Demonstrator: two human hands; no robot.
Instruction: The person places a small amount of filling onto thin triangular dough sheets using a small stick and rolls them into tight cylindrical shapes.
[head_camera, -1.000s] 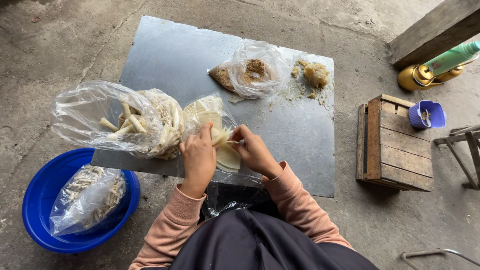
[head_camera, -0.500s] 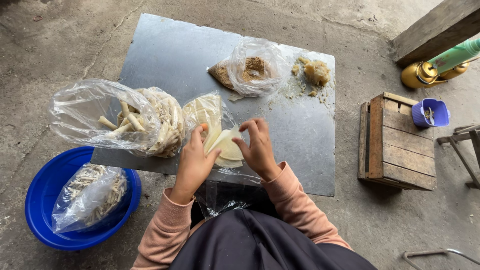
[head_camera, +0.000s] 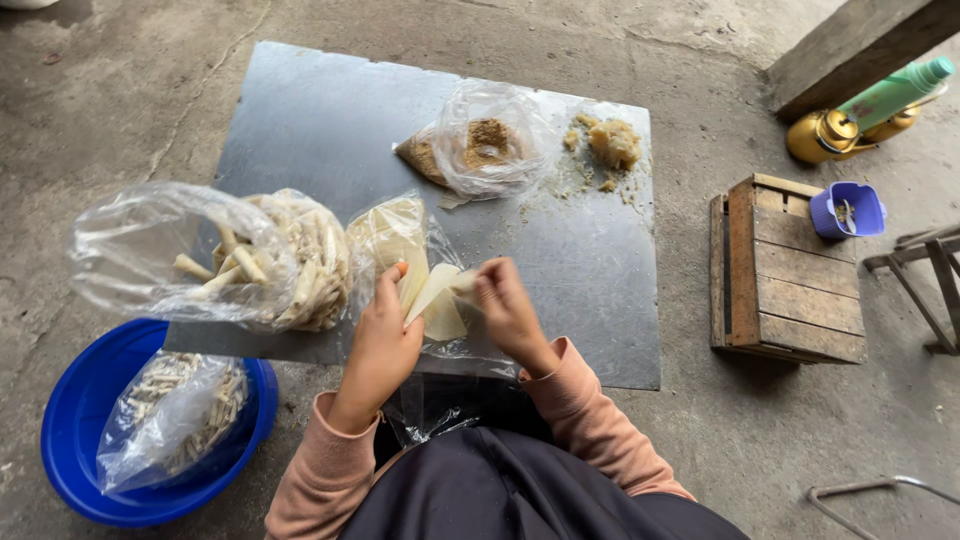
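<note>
My left hand (head_camera: 383, 335) and my right hand (head_camera: 505, 308) pinch a thin pale wrapper sheet (head_camera: 437, 298) between them, lifted just above the near edge of a grey metal sheet (head_camera: 330, 120) on the floor. Right behind the wrapper lies a clear bag with a stack of pale wrappers (head_camera: 390, 235). Left of my left hand lies a clear bag of rolled pale sticks (head_camera: 290, 260). Farther back sit a bag of brown filling (head_camera: 485, 145) and a small loose lump of filling (head_camera: 613, 143).
A blue basin (head_camera: 80, 420) at the lower left holds another bag of rolled sticks (head_camera: 175, 410). A small wooden crate (head_camera: 785, 270) stands to the right, with a purple cup (head_camera: 848, 208), a brass pot (head_camera: 825, 135), a green bottle (head_camera: 895, 92) and a wooden beam (head_camera: 850, 45) beyond it.
Both hands have lifted from the wrapper stack and drawn slightly apart, raising one wrapper sheet off the pile and holding it between them.
</note>
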